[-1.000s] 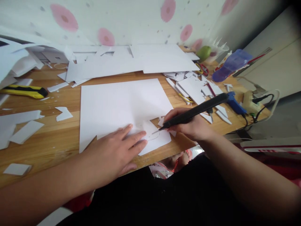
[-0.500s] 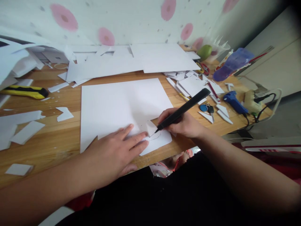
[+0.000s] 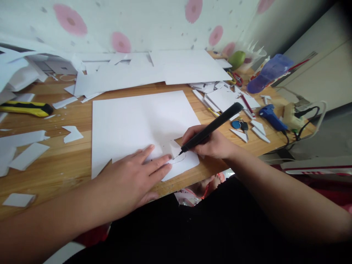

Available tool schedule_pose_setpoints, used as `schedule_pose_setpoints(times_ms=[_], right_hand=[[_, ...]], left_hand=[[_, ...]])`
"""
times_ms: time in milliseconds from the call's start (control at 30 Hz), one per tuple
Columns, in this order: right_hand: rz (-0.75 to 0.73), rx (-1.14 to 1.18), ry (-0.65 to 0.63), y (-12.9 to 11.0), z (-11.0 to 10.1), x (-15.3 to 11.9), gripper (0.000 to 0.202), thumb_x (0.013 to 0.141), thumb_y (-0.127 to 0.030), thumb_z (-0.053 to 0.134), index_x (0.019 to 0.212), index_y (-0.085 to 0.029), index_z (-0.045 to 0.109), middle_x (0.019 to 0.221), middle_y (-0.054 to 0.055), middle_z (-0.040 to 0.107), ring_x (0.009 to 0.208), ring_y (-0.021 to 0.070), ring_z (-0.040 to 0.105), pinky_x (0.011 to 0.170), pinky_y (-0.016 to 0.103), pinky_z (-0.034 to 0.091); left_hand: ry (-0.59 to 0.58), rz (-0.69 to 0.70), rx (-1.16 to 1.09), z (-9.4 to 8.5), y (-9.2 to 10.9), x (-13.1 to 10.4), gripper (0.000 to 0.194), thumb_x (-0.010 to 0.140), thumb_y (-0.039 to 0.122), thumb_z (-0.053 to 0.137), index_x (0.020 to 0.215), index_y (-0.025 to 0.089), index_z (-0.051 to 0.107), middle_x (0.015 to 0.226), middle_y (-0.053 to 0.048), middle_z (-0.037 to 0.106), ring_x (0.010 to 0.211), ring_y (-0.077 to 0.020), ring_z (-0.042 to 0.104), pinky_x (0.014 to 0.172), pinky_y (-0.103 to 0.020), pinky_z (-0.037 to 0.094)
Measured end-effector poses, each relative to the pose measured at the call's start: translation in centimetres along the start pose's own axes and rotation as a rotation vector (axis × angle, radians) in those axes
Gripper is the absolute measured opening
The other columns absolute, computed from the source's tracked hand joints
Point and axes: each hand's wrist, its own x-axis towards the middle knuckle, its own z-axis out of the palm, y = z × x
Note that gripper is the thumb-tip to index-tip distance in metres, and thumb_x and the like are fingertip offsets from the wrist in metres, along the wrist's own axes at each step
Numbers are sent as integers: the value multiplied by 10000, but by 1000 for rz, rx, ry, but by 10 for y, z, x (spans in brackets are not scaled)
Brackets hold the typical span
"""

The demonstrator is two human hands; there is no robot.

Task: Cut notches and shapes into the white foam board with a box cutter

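Note:
A large white sheet of board (image 3: 129, 121) with notches cut in its near edge lies on the wooden table. My left hand (image 3: 140, 172) rests flat on its near part, fingers spread, fingertips beside a small white piece (image 3: 176, 149) that lies on the sheet. In my right hand (image 3: 209, 143) is a black pen (image 3: 213, 126), slanted with its tip down at the sheet close to that piece. A thin curved line shows on the sheet just under the tip. My left palm hides part of the sheet's near edge.
At the left lie a yellow utility knife (image 3: 26, 108) and white scraps (image 3: 30, 156). More white boards (image 3: 189, 68) lean along the back. Rightward are keys (image 3: 243, 125), a blue glue gun (image 3: 273, 117), a power strip (image 3: 291, 115) and a green fruit (image 3: 237, 59).
The pen tip has shifted slightly along the sheet near the small piece. My left hand stays in place on the sheet. The whole view has slid a little to the left.

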Motion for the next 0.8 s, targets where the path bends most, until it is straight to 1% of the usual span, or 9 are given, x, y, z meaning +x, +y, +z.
schedule_pose_setpoints(times_ms=[133,267,367,467,567,700,800], right_hand=[[4,-6,-6,3,-7,3,207,736,-256,847,899,-170,756,850,38,786,729,157,696,629,261,559],[-7,-37,34,11,-17,4,229,738,-290,882,885,-163,762,861,54,802,777,174,722,693,278,583],[-5,-31,44,13,-23,4,229,736,-292,885,887,-162,772,872,62,807,786,185,729,708,293,587],[16,-4,69,13,-26,5,214,709,-253,891,866,-166,774,861,63,810,791,198,738,740,312,597],[14,25,74,16,-27,8,176,685,-215,870,830,-170,781,821,51,804,778,191,733,743,303,590],[10,139,56,22,-28,14,195,618,-199,891,778,-171,782,774,23,788,720,167,712,700,279,587],[33,244,65,26,-26,18,228,548,-169,903,733,-170,770,744,12,777,689,161,711,673,271,599]], left_hand=[[24,28,27,-1,-1,2,814,771,492,917,1458,180,610,1587,-63,586,1337,-483,620,971,-548,602],[-16,19,4,-3,-1,1,823,779,479,909,1485,205,587,1600,-71,573,1366,-485,600,999,-539,569],[-30,16,-23,-3,-2,-1,812,790,450,902,1495,210,578,1598,-78,575,1394,-484,577,1036,-531,537],[-49,2,-41,-3,-3,-1,826,790,450,915,1507,224,573,1622,-69,549,1420,-474,559,1031,-509,537],[-110,-25,-73,-8,-5,1,820,801,441,918,1518,248,569,1622,-63,546,1441,-462,548,1050,-508,543],[-259,-81,-141,-19,-3,6,738,883,408,852,1539,255,552,1631,-77,529,1493,-467,492,1134,-560,518],[-308,-104,-126,-24,1,7,774,894,413,841,1574,248,510,1662,-87,479,1528,-475,437,1153,-561,517]])
